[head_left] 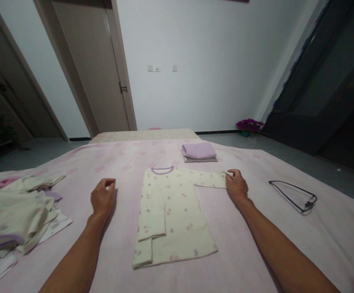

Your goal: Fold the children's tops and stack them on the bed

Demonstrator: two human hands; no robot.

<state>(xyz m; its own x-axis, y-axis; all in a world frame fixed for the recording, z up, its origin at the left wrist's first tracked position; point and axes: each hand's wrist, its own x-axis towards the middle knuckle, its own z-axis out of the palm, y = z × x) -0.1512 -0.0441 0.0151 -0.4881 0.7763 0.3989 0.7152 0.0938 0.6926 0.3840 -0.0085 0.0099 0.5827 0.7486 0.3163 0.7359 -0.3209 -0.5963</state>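
Observation:
A cream long-sleeved shirt (180, 211) with small printed shapes and a purple neckband lies flat before me, collar at the far end. Its left side is folded inward, with that sleeve laid down over the front. The other sleeve (209, 179) stretches out to the right. At its cuff is my right hand (237, 185), thumb and fingers closed on the cloth. My left hand (103, 198) hovers close over the bedcover, left of the shirt and apart from it. Its fingers are curled in with the tips together, and nothing shows in them.
A pink flowered cover (119, 236) spreads under everything. Folded lilac cloth (199, 150) sits on a grey folded piece beyond the shirt. Loose clothes (15, 211) are heaped at the left. A black wire hanger-like frame (293, 197) lies at the right.

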